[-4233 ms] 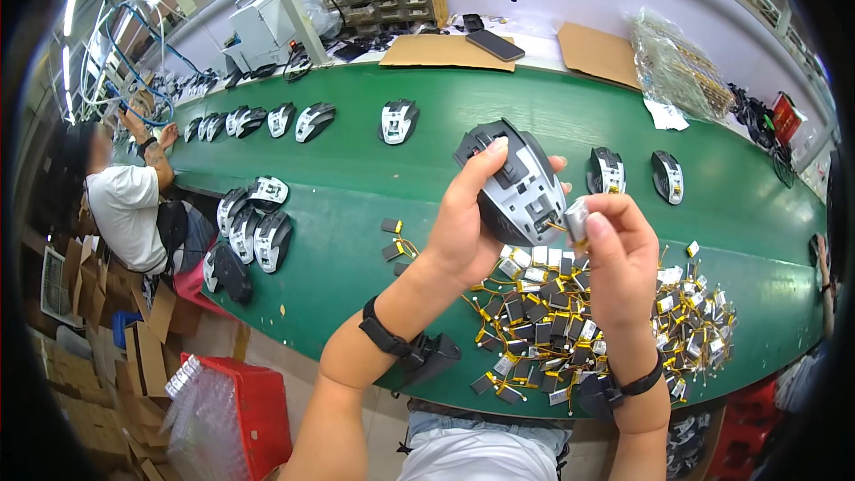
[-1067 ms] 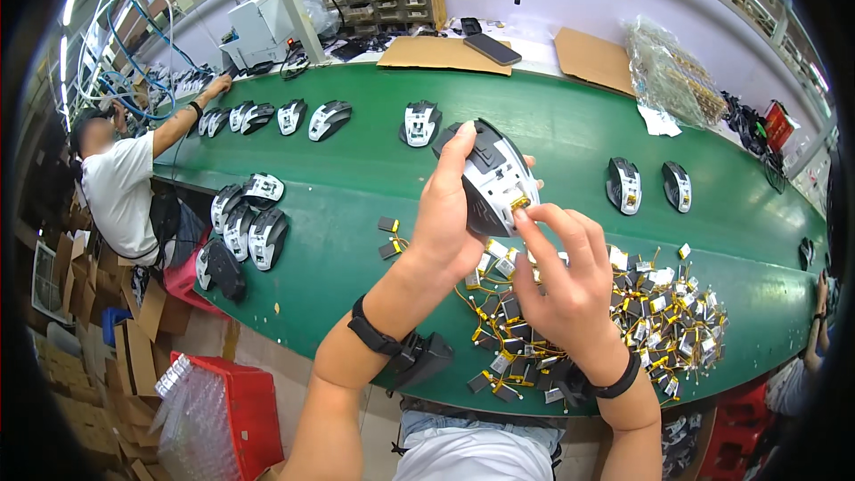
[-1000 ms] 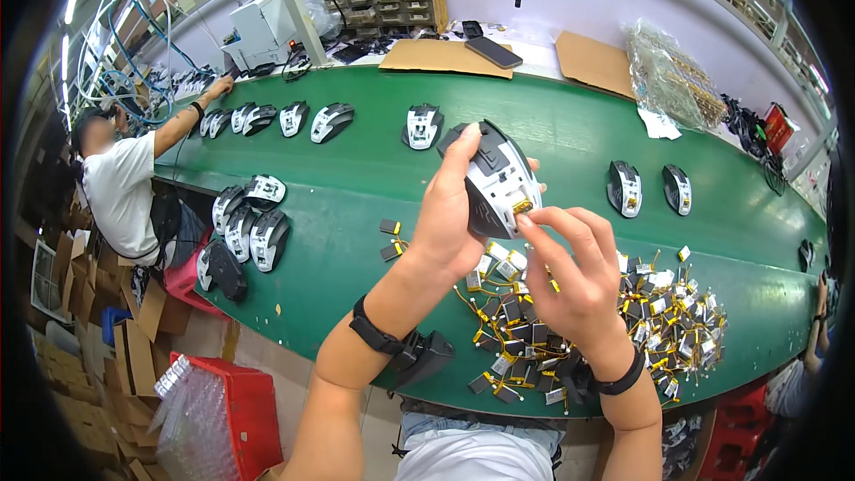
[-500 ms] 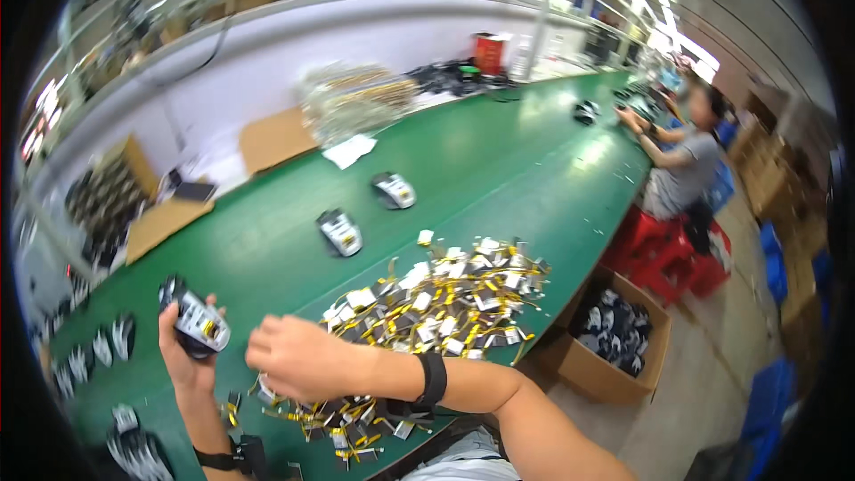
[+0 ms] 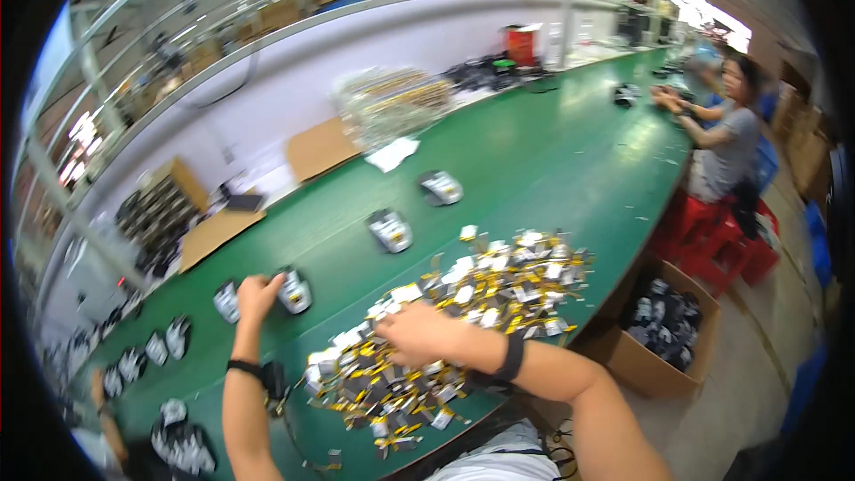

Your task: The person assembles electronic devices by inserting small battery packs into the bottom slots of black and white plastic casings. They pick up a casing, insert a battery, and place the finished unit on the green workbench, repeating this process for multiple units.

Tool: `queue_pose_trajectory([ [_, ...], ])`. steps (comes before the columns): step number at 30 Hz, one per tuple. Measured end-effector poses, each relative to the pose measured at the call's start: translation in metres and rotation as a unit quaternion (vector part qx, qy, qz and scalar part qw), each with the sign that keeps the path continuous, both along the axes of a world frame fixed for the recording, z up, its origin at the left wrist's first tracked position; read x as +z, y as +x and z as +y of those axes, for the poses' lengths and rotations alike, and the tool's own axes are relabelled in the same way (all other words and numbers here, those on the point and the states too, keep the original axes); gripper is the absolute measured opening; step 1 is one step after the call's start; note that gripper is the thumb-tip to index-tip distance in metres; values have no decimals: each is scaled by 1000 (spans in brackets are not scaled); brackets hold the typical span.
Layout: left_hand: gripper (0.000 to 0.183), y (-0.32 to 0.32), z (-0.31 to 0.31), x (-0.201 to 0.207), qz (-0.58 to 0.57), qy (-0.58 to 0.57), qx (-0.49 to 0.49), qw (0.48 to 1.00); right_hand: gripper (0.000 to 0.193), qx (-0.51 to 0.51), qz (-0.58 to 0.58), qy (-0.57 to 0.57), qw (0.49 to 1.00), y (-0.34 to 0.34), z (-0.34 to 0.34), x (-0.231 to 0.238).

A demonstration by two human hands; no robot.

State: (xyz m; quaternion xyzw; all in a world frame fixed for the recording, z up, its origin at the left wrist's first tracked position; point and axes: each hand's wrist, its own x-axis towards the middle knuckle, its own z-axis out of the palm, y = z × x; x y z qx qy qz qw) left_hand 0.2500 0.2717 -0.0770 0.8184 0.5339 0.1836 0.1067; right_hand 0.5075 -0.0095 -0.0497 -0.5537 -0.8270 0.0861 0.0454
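Observation:
My left hand is at the left edge of a black-and-silver computer mouse lying on the green work surface, its fingers closed on that edge. A second mouse lies just left of the hand. My right hand is over the heap of small flat batteries, which are silver and dark with yellow tape and thin leads. Its fingers are curled down into the heap, and whatever they pinch is hidden. Farther back lie two more mice, one nearer and one beyond it.
Several mice stand at the left, where another person's arm reaches in. A cardboard box of dark parts stands by the right edge. A co-worker sits at the far right. Cardboard lies along the back.
The mouse my left hand held up is now down on the green surface. My right hand has moved from beside it onto the battery heap. The whole view has shifted.

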Motion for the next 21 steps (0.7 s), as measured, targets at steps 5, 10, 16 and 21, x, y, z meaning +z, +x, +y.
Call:
queue_pose_trajectory([
  [5,54,-30,-1,6,11,225,176,958,36,-50,133,31,989,27,-2,30],
  [10,105,-44,-12,-3,49,-72,404,911,26,-140,101,29,985,51,12,50],
  [16,98,-74,12,15,54,-172,296,938,24,-330,-2,46,943,104,44,59],
  [21,95,-56,12,20,66,-176,276,943,41,-389,-29,-3,921,124,48,44],
])
